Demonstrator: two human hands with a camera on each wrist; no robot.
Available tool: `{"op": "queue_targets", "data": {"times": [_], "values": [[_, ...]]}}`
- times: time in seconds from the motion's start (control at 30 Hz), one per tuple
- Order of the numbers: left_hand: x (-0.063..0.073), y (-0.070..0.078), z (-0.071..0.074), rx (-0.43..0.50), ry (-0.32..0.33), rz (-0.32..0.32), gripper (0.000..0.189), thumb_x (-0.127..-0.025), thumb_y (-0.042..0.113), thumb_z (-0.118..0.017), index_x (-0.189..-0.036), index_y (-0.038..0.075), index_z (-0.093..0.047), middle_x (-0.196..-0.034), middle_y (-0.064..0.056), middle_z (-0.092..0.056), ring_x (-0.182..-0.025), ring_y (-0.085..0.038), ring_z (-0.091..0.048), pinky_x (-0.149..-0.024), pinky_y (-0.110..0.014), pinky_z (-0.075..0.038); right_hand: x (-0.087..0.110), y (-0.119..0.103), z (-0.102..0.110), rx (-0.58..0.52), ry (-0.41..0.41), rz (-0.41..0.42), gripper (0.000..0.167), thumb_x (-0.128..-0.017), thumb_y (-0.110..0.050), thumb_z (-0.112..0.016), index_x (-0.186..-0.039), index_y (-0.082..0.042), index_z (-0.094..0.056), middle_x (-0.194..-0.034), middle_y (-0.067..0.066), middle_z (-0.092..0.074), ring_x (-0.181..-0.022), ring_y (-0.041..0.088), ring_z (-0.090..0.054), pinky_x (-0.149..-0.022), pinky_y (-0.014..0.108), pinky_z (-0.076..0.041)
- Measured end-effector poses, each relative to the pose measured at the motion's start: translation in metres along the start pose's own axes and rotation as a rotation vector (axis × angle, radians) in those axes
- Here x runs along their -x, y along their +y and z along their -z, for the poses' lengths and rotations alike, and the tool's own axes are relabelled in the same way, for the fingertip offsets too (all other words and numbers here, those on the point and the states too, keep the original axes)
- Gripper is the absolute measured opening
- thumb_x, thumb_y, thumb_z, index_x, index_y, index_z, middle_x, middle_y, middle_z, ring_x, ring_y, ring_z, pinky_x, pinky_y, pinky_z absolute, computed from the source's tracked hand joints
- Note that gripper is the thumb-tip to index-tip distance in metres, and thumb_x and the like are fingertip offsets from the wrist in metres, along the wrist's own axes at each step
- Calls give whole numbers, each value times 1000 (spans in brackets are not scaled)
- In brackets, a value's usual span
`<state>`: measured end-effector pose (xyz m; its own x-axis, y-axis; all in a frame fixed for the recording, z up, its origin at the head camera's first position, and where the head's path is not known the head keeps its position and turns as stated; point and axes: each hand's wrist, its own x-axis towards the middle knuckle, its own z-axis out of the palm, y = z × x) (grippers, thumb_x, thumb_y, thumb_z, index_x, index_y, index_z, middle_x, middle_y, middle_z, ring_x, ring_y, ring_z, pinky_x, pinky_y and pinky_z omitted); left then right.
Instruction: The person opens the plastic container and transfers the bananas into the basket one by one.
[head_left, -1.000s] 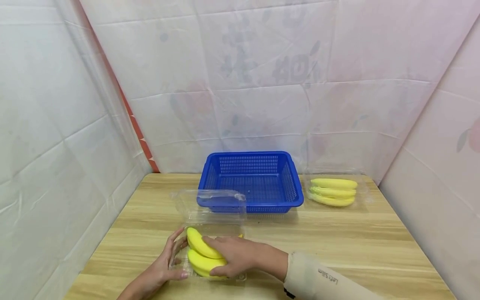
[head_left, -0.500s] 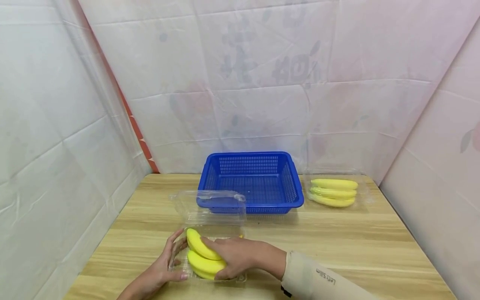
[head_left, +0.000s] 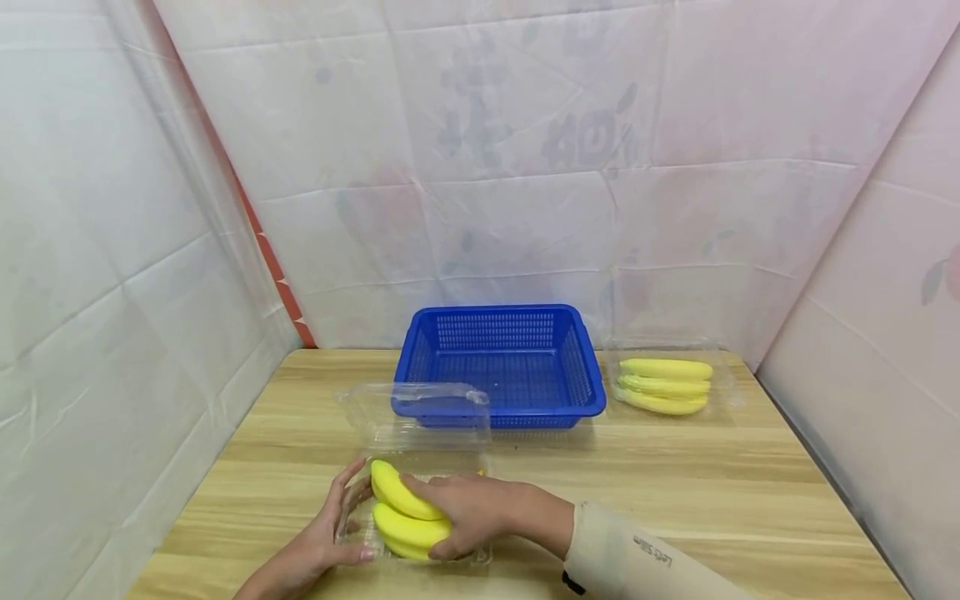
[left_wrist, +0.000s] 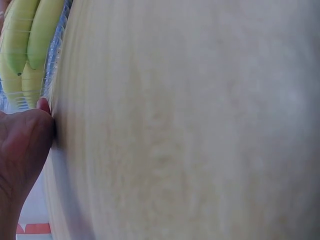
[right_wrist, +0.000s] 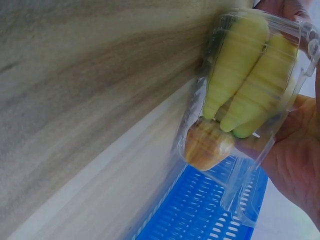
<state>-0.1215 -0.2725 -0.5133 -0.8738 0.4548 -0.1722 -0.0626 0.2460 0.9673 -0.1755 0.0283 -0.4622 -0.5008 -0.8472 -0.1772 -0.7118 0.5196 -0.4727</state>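
A clear plastic clamshell box (head_left: 442, 460) lies on the table with its lid raised toward the back. Yellow bananas (head_left: 408, 531) sit inside it, stacked against one another. My right hand (head_left: 480, 510) grips them from the right, index finger across the upper banana and thumb at the lower one. At the box's left end, my left hand (head_left: 330, 525) holds the wall, with its thumb at the near corner. Through the plastic, the right wrist view shows a rounded orange-yellow fruit (right_wrist: 207, 145) beside the banana tips. In the left wrist view the bananas (left_wrist: 22, 40) show beyond my thumb.
Behind the box stands a blue slotted basket (head_left: 502, 421), partly seen through the raised lid. A second clear box (head_left: 723, 367) with several bananas (head_left: 667, 387) is at the back right of the wooden table (head_left: 675, 467). White printed sheets (head_left: 510, 225) enclose the table.
My right thumb has drawn back slightly toward the right end of the lower banana. The left hand, both boxes and the basket keep their places.
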Motion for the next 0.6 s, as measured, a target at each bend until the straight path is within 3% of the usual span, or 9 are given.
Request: {"op": "queue_targets", "data": {"times": [0.13, 0.3, 0.5, 0.6], "values": [[0, 0, 0, -3, -4, 8, 117, -93, 14, -77, -170, 28, 11, -177, -32, -2, -136, 27, -32, -113, -46, -35, 2, -1, 3, -3, 26, 4, 105, -87, -45, -80, -172, -26, -22, -141, -6, -64, -96, 0, -56, -82, 19, -51], [-1, -2, 1, -14, -4, -11, 118, -93, 12, -77, -170, 25, 11, -176, -33, -4, -135, 27, -32, -112, -47, -36, 4, -2, 9, 3, 56, 18, 104, -86, -45, -80, -172, -25, -24, -152, -6, -61, -97, 0, -56, -85, 20, -52], [-1, -4, 1, -32, 5, -51, 120, -91, 7, -77, -170, 21, 12, -175, -35, -8, -136, 26, -32, -110, -46, -37, 8, -3, 18, -28, 73, 24, 104, -87, -44, -80, -172, -29, -22, -116, -14, -65, -78, 1, -54, -70, 19, -49], [-1, -4, 1, -40, 9, -53, 120, -91, 7, -78, -171, 23, 11, -175, -36, -7, -137, 27, -30, -110, -47, -37, 10, -4, 22, -20, 94, 31, 105, -87, -45, -80, -172, -30, -21, -122, -13, -67, -80, 0, -54, -73, 18, -50]]}}
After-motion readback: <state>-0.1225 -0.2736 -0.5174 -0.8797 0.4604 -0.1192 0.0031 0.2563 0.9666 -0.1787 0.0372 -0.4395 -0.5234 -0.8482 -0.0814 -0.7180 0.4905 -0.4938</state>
